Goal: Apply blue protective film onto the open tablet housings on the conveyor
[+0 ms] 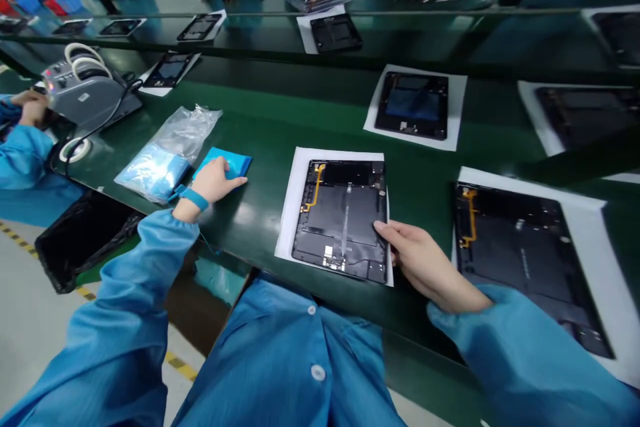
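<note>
My right hand (420, 253) grips the right edge of an opened tablet housing (340, 213), thumb on top and fingers underneath. The housing is black, with an orange flex cable at its upper left and a small circuit board at its lower edge. Under it lies a white sheet (287, 233). My left hand (215, 180), wearing a blue wrist strap (194, 198), rests on a flat blue packet or stack of sheets (240, 163). Its thumb is spread from the bent fingers; some fingertips are hidden. Beside it lies a clear plastic bag (165, 153) with light blue contents.
Another opened tablet (525, 260) lies close on the right; one more (413, 103) lies behind. A grey machine (93, 90) and a tape roll (75, 149) stand left, near a co-worker's hands (33, 107). A shelf (250, 30) with more tablets runs across the back.
</note>
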A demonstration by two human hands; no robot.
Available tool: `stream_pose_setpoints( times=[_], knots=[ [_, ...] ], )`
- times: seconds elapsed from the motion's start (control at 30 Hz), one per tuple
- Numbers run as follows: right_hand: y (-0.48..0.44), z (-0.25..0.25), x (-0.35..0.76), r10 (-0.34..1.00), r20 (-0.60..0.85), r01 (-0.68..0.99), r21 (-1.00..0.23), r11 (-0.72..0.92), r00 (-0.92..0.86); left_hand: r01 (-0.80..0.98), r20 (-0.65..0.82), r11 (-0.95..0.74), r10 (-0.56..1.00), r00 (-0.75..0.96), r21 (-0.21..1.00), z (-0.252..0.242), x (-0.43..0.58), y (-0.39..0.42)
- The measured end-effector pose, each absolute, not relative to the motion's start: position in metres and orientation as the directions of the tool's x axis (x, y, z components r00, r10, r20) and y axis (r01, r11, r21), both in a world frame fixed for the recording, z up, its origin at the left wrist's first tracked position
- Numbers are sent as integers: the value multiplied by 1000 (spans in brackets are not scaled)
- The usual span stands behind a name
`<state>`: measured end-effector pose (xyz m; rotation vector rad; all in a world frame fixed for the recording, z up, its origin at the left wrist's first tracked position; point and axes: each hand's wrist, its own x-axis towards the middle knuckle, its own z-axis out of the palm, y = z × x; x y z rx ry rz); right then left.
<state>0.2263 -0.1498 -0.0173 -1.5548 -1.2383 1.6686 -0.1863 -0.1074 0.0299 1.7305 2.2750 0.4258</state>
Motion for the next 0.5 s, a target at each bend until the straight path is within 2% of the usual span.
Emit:
stream_pose_setpoints(
  times=[0.1,0.17,0.23,0.3,0.5],
  knots=[
    [-149,-17,237,930,-356,432,-856,-283,-97,845,-148,262,965,-217,466,28,-212,-92],
    [-153,-15,239,991,-132,615,-781,-110,9,824,-171,241,969,-177,514,27,-220,-90],
    [-161,-9,235,994,93,736,-677,26,50,801,-195,230,970,-144,552,26,-224,-91],
    [-171,-2,222,983,184,758,-642,112,12,792,-192,224,972,-137,568,24,-225,-92],
    [-198,14,162,954,213,638,-709,299,-211,807,-163,206,977,-137,554,23,-219,-90]
  ],
)
